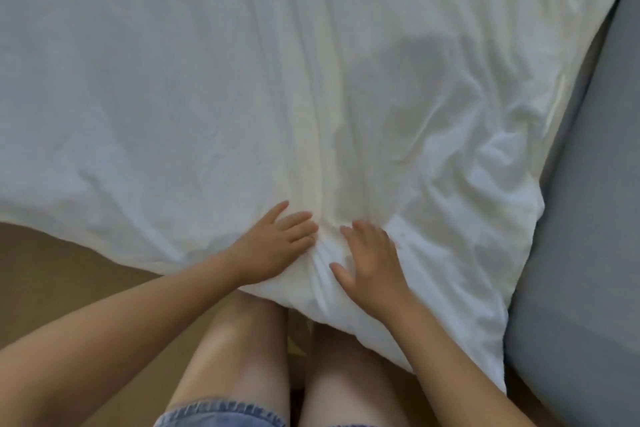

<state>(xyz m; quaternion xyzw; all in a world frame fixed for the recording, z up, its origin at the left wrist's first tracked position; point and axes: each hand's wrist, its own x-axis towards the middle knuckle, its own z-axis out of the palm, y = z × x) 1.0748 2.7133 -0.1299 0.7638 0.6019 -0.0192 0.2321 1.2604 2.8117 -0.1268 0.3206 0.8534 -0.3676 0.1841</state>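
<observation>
White duvet [214,87], one; hands [277,243] [370,262], two

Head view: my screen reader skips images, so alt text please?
A person's left hand and right hand rest flat on the near edge of a wrinkled white duvet, either side of a long crease. The duvet hangs over the person's bare knees; a grey mattress shows at right, tan floor at left.

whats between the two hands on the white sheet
Only a bunched fold of the white sheet lies between the left hand and the right hand, seen in the head view.
</observation>
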